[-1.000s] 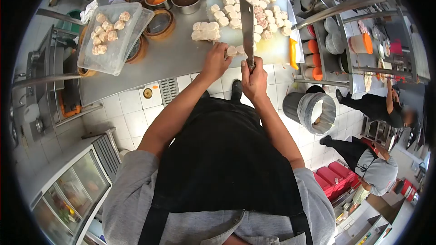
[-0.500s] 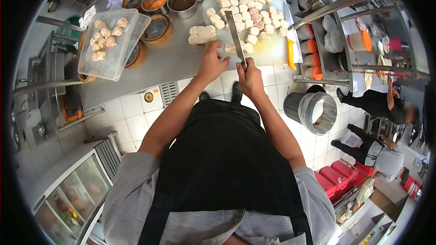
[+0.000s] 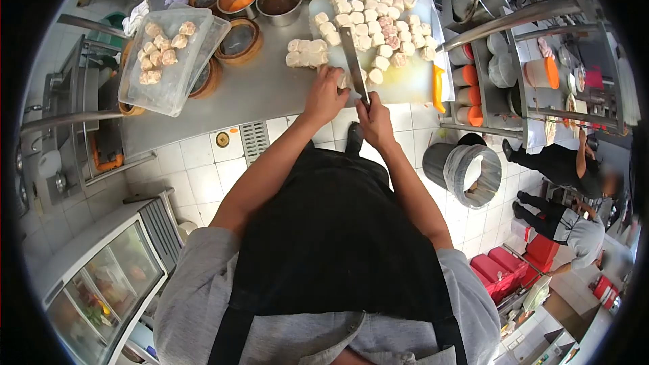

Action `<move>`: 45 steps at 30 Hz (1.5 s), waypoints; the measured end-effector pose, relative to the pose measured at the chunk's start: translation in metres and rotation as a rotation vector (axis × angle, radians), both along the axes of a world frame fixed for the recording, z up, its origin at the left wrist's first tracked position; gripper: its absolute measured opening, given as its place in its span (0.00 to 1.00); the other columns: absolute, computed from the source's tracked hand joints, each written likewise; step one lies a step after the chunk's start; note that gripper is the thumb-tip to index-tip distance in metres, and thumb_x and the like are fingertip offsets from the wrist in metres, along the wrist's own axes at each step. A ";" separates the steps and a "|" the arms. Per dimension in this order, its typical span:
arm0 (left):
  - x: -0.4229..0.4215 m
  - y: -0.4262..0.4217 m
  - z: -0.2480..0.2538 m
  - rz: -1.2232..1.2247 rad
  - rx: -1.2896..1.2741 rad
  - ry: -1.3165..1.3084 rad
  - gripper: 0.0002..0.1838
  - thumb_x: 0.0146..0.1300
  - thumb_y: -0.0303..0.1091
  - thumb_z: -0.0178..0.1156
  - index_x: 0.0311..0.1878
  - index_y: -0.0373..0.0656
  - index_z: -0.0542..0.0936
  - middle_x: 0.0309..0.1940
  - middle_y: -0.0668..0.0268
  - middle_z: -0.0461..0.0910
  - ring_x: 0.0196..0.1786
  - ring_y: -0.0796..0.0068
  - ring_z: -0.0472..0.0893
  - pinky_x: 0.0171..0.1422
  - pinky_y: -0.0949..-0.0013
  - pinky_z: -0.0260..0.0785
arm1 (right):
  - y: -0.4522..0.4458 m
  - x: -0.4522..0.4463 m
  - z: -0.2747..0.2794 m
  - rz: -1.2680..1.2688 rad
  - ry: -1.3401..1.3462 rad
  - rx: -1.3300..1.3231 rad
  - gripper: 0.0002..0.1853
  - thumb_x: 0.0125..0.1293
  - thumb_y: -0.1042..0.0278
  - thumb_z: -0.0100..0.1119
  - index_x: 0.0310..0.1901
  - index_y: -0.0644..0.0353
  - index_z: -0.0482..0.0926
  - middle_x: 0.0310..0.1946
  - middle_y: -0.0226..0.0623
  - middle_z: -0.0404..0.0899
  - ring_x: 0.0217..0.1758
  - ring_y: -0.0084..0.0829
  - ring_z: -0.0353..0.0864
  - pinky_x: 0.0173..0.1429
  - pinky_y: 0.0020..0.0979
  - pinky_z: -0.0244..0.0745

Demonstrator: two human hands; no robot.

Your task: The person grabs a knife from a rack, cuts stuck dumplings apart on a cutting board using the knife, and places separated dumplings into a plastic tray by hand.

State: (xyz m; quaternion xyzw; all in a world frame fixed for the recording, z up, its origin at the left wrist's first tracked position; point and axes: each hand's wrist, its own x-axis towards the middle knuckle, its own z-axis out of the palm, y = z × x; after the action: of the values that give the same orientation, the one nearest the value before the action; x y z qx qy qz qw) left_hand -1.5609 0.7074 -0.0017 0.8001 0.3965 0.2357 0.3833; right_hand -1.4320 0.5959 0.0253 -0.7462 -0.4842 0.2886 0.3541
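My right hand (image 3: 374, 122) is closed around the handle of a knife (image 3: 354, 66), its long blade pointing away from me over the cutting board (image 3: 409, 81). Left of the blade, my left hand (image 3: 326, 96) has its fingers bent against a pale dumpling (image 3: 343, 80), partly hidden by them. A block of pale dumplings (image 3: 307, 53) sits just beyond my left fingertips. Many more dumplings (image 3: 373, 27), some pinkish, cover the board beyond the knife. An orange-handled tool (image 3: 438, 88) rests at the board's right edge.
Clear plastic trays (image 3: 165, 91) with several dumplings stand at the left, beside round wooden steamers (image 3: 238, 42). Metal bowls of sauce (image 3: 279, 4) line the back. Below right is a lined bin (image 3: 475, 174). Two people (image 3: 574, 226) are at the far right.
My left hand has moved right, closer to the blade, and its spread fingers have closed in on a dumpling. The knife remains in my right hand. The whole view has shifted slightly.
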 end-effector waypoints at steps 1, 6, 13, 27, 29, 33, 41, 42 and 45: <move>0.001 0.001 0.003 0.000 0.001 0.002 0.34 0.55 0.31 0.69 0.65 0.32 0.70 0.56 0.50 0.72 0.49 0.48 0.80 0.54 0.56 0.76 | -0.001 0.001 0.006 -0.022 0.039 -0.004 0.13 0.73 0.63 0.57 0.46 0.66 0.69 0.26 0.56 0.81 0.29 0.58 0.81 0.34 0.47 0.74; 0.022 0.003 0.019 -0.093 0.217 0.281 0.28 0.59 0.43 0.68 0.61 0.43 0.76 0.55 0.51 0.71 0.47 0.51 0.82 0.47 0.52 0.77 | -0.013 0.020 0.020 -0.158 0.194 0.026 0.12 0.74 0.63 0.55 0.44 0.66 0.71 0.19 0.45 0.77 0.20 0.35 0.76 0.28 0.37 0.70; -0.001 0.013 0.020 0.026 0.183 0.112 0.23 0.58 0.43 0.70 0.54 0.45 0.78 0.46 0.51 0.79 0.40 0.47 0.84 0.43 0.50 0.77 | -0.020 0.034 0.029 -0.199 0.376 0.123 0.11 0.77 0.63 0.53 0.39 0.59 0.68 0.17 0.26 0.68 0.17 0.17 0.66 0.20 0.24 0.64; -0.204 0.144 0.107 0.734 0.946 0.682 0.26 0.60 0.48 0.69 0.53 0.37 0.81 0.44 0.45 0.81 0.47 0.47 0.80 0.53 0.49 0.72 | -0.040 0.034 0.050 -0.163 0.424 0.081 0.12 0.76 0.63 0.55 0.39 0.62 0.69 0.16 0.28 0.69 0.16 0.18 0.66 0.20 0.27 0.63; -0.144 0.115 0.101 0.522 0.665 0.262 0.25 0.61 0.47 0.68 0.54 0.38 0.80 0.50 0.45 0.80 0.51 0.48 0.80 0.57 0.49 0.71 | -0.045 0.039 0.055 -0.190 0.338 0.070 0.12 0.76 0.63 0.56 0.39 0.62 0.69 0.17 0.30 0.71 0.16 0.19 0.68 0.20 0.28 0.66; 0.004 0.023 0.052 0.102 0.063 0.052 0.35 0.57 0.53 0.71 0.57 0.35 0.75 0.55 0.48 0.78 0.59 0.49 0.78 0.60 0.52 0.72 | -0.054 0.049 0.056 -0.222 0.209 0.034 0.12 0.75 0.63 0.57 0.40 0.63 0.70 0.17 0.33 0.74 0.16 0.22 0.72 0.22 0.29 0.68; 0.060 0.002 -0.003 0.034 0.321 0.107 0.28 0.51 0.39 0.70 0.53 0.37 0.75 0.47 0.52 0.74 0.52 0.50 0.76 0.54 0.51 0.72 | -0.054 0.067 0.044 -0.101 0.080 -0.020 0.13 0.74 0.61 0.57 0.44 0.65 0.72 0.20 0.41 0.78 0.18 0.30 0.76 0.26 0.35 0.72; 0.055 0.006 -0.004 0.085 0.286 0.096 0.28 0.52 0.39 0.69 0.55 0.38 0.74 0.49 0.51 0.74 0.54 0.49 0.75 0.56 0.52 0.72 | -0.054 0.068 0.044 -0.106 0.085 -0.018 0.13 0.74 0.61 0.57 0.44 0.65 0.72 0.20 0.41 0.78 0.18 0.30 0.76 0.26 0.35 0.72; 0.059 0.009 -0.007 0.107 0.425 0.117 0.30 0.55 0.46 0.71 0.55 0.37 0.74 0.49 0.48 0.74 0.54 0.47 0.74 0.56 0.51 0.69 | -0.054 0.076 0.044 -0.156 0.243 -0.057 0.15 0.75 0.60 0.56 0.46 0.66 0.71 0.19 0.40 0.78 0.17 0.28 0.75 0.24 0.35 0.70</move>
State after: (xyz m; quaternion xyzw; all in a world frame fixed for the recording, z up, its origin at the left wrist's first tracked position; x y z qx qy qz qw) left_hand -1.5016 0.7160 -0.0089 0.8530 0.4015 0.2870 0.1696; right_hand -1.3559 0.5414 0.0694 -0.7510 -0.3698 0.3620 0.4101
